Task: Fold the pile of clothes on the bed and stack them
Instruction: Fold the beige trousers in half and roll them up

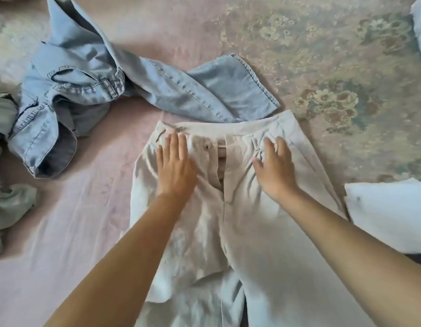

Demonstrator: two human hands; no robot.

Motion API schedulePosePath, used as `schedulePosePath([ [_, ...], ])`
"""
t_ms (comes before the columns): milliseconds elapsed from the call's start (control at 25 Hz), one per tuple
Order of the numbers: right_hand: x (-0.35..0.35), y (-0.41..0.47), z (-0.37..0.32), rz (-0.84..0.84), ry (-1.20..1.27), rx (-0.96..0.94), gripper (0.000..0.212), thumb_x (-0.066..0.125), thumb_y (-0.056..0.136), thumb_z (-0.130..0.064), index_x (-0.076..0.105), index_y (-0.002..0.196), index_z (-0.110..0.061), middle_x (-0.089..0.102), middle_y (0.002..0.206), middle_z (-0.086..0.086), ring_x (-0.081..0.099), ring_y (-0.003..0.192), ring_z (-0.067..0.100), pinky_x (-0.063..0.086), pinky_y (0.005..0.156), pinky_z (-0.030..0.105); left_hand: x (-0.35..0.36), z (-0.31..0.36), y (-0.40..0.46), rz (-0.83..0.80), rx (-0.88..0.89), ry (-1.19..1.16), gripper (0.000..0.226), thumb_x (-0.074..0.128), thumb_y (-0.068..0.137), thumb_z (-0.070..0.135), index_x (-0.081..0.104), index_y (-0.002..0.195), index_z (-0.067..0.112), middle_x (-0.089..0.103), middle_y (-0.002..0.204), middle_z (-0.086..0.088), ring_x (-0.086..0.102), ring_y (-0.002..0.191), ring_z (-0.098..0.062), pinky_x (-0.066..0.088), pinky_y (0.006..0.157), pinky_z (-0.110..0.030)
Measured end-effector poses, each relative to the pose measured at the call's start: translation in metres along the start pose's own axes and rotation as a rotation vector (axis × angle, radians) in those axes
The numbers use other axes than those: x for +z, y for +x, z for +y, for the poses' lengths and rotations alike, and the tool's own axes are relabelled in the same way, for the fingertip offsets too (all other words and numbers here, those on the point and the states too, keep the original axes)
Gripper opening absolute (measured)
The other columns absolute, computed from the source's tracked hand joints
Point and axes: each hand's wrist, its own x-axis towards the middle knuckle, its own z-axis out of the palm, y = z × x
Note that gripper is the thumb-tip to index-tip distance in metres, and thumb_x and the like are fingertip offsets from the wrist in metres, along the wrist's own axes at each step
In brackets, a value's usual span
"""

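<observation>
Fingers [175, 147] straight, both hands flat on beige trousers [240, 220], gripping nothing, jeans [86, 90] beside

Beige trousers [240, 208]: matt woven cloth, lightly creased, with a small dull button at the open fly. Pale blue jeans [86, 90]: faded denim, matt, with raised stitched seams and hems. Green garment [6, 199]: soft, crumpled cloth. Bed [323, 55]: smooth pinkish sheet, matt, with a faded floral print.
</observation>
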Motion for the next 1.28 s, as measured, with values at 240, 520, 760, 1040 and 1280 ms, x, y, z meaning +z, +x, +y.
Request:
schedulePosePath([
  [240,0.068,-0.037,-0.027,-0.069,-0.161,0.040,0.059,0.066,0.078,-0.051,0.056,0.107,-0.001,0.053,0.111,0.023,0.053,0.102,0.041,0.045,0.083,0.047,0.068,-0.013,-0.049,-0.057,0.229,0.117,0.059,0.029,0.094,0.034,0.037,0.142,0.000,0.035,0.150,-0.017,0.027,0.140,-0.026,0.003,0.115,-0.043],
  [520,0.078,-0.046,0.005,0.042,0.249,0.044,0.022,0.063,0.085,-0.012,0.067,0.074,0.007,0.053,0.115,0.023,0.056,0.101,0.036,0.041,0.088,0.030,0.061,-0.002,-0.064,0.140,0.270,-0.060,0.050,0.043,0.094,0.029,0.048,0.136,0.003,0.040,0.147,-0.016,0.033,0.138,-0.025,0.022,0.113,-0.049],
  [760,0.071,-0.068,0.028,0.079,0.438,0.215,0.031,0.067,0.085,-0.014,0.050,0.060,-0.011,0.047,0.069,0.005,0.050,0.080,0.029,0.030,0.071,0.026,0.071,0.023,-0.115,0.209,0.473,-0.166,0.018,0.056,0.093,0.015,0.065,0.108,0.014,0.065,0.121,-0.009,0.053,0.122,-0.024,0.044,0.096,-0.049],
  [1040,0.074,-0.073,0.033,0.297,0.052,-0.455,0.021,0.054,0.083,-0.007,0.067,0.099,-0.013,0.063,0.103,0.010,0.051,0.092,0.026,0.044,0.082,0.037,0.071,0.010,-0.122,0.109,0.493,-0.208,0.031,0.052,0.094,0.018,0.058,0.124,0.019,0.058,0.125,-0.017,0.047,0.128,-0.030,0.039,0.102,-0.052],
  [1280,0.065,-0.067,0.039,0.039,0.015,-0.679,0.029,0.053,0.080,-0.018,0.075,0.099,-0.016,0.062,0.102,0.008,0.049,0.094,0.025,0.049,0.078,0.039,0.076,0.011,-0.136,-0.031,0.516,-0.187,0.035,0.030,0.102,0.026,0.056,0.123,0.017,0.042,0.141,-0.028,0.033,0.138,-0.040,0.027,0.105,-0.065],
])
